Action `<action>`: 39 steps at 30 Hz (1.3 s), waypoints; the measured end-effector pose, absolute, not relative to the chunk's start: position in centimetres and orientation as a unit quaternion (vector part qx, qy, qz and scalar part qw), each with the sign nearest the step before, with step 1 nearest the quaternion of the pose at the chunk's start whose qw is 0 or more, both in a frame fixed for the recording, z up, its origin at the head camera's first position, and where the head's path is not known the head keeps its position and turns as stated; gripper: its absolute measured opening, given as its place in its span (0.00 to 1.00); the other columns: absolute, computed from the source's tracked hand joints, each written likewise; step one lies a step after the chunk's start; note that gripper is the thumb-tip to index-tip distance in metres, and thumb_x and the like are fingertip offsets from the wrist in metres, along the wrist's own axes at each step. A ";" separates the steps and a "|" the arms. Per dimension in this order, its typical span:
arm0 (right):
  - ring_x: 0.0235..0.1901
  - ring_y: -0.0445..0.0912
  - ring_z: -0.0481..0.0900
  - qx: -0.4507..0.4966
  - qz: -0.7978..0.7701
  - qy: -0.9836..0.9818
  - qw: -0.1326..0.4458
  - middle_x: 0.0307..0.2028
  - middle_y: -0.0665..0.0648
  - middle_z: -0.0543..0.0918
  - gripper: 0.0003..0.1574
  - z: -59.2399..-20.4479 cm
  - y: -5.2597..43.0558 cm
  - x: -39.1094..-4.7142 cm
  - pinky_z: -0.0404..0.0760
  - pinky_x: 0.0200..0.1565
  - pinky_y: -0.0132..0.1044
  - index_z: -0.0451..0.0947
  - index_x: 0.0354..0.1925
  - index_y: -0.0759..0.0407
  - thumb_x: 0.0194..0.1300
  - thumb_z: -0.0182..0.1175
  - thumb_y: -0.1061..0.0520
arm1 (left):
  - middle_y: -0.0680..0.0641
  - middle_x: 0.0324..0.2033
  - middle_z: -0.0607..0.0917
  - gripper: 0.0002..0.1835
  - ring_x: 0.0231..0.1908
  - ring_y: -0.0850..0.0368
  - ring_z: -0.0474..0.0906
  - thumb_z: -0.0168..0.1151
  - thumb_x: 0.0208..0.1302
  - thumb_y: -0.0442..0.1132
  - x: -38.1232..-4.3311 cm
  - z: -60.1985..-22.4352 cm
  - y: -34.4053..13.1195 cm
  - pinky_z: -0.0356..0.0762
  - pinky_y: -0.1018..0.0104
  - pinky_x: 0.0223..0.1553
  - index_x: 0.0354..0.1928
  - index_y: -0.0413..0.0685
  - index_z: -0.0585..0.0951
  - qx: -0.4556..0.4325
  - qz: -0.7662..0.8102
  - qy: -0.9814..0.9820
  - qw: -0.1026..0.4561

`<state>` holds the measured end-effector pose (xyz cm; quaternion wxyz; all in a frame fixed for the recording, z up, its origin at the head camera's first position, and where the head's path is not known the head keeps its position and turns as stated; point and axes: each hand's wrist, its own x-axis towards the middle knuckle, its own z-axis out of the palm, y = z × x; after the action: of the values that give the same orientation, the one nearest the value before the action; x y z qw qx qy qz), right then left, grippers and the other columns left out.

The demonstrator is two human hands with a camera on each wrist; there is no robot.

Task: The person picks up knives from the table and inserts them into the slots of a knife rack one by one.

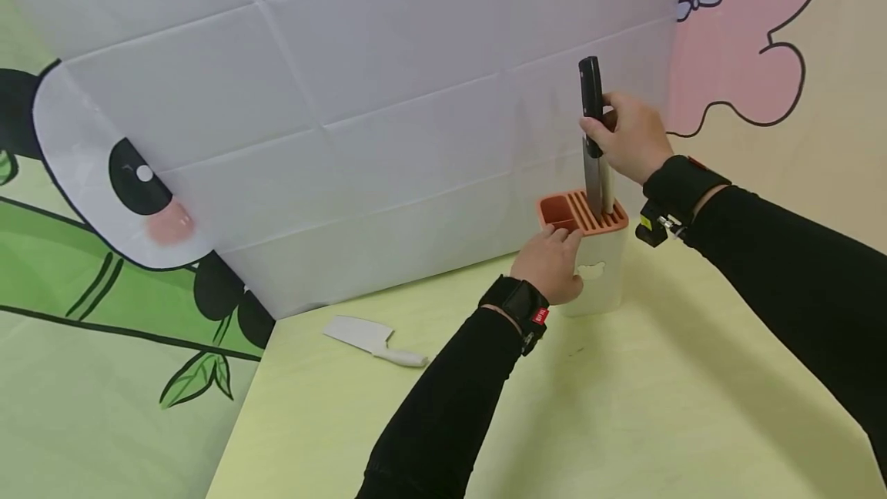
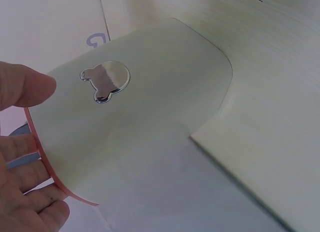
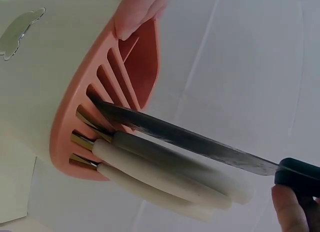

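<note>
My right hand grips the black handle of a kitchen knife, held upright over the knife holder. In the right wrist view, the tip of its long blade enters a slot in the coral top. The handle end shows at the right edge there. At the front left of the white knife holder, my left hand holds the rim, fingertips hooked over it beside the open compartment. The left wrist view shows the thumb near the holder's front face.
Several white-handled knives stand in the neighbouring slots. A white cleaver lies flat on the pale yellow table, left of the holder. Close behind stands a light panel wall with cartoon figures on the cloth around it.
</note>
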<state>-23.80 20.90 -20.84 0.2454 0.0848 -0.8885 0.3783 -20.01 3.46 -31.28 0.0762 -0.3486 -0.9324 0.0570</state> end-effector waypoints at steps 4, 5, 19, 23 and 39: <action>0.38 0.55 0.79 0.083 0.375 -0.891 0.241 0.43 0.67 0.79 0.33 -21.5 21.0 -23.8 0.76 0.34 0.38 0.66 0.63 0.67 0.72 0.50 0.44 | 0.49 0.66 0.69 0.36 0.69 0.56 0.59 0.55 0.64 0.45 -20.0 -31.4 3.7 0.48 0.66 0.70 0.73 0.49 0.58 -0.347 0.055 -0.933 0.074; 0.38 0.55 0.79 0.083 0.375 -0.892 0.239 0.43 0.67 0.78 0.33 -21.7 21.0 -23.8 0.76 0.35 0.39 0.66 0.63 0.68 0.72 0.50 0.44 | 0.49 0.66 0.69 0.36 0.69 0.56 0.59 0.55 0.64 0.45 -20.0 -31.4 3.8 0.47 0.66 0.70 0.73 0.49 0.58 -0.347 0.054 -0.933 0.074; 0.47 0.62 0.72 0.080 0.383 -0.895 0.216 0.48 0.70 0.75 0.28 -24.0 21.2 -23.9 0.73 0.48 0.55 0.67 0.58 0.72 0.73 0.50 0.49 | 0.49 0.66 0.68 0.37 0.69 0.55 0.59 0.57 0.63 0.46 -20.0 -31.7 4.1 0.47 0.67 0.70 0.73 0.49 0.58 -0.350 0.052 -0.931 0.086; 0.46 0.62 0.73 0.077 0.379 -0.898 0.210 0.47 0.71 0.75 0.28 -24.4 21.2 -23.8 0.75 0.47 0.55 0.68 0.57 0.72 0.73 0.51 0.49 | 0.49 0.66 0.68 0.37 0.69 0.55 0.58 0.58 0.63 0.47 -20.0 -31.8 4.2 0.47 0.66 0.70 0.73 0.49 0.58 -0.350 0.057 -0.930 0.092; 0.40 0.62 0.78 0.073 0.352 -0.917 0.173 0.43 0.72 0.78 0.31 -25.6 21.5 -23.7 0.78 0.44 0.55 0.67 0.59 0.73 0.69 0.57 0.50 | 0.48 0.67 0.68 0.38 0.69 0.55 0.58 0.58 0.62 0.48 -20.1 -32.1 4.3 0.47 0.65 0.71 0.73 0.48 0.59 -0.352 0.071 -0.928 0.105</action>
<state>-23.65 21.54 -25.63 0.1733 0.0731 -0.9170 0.3519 -20.11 4.27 -32.08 0.1053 -0.3515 -0.9275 0.0708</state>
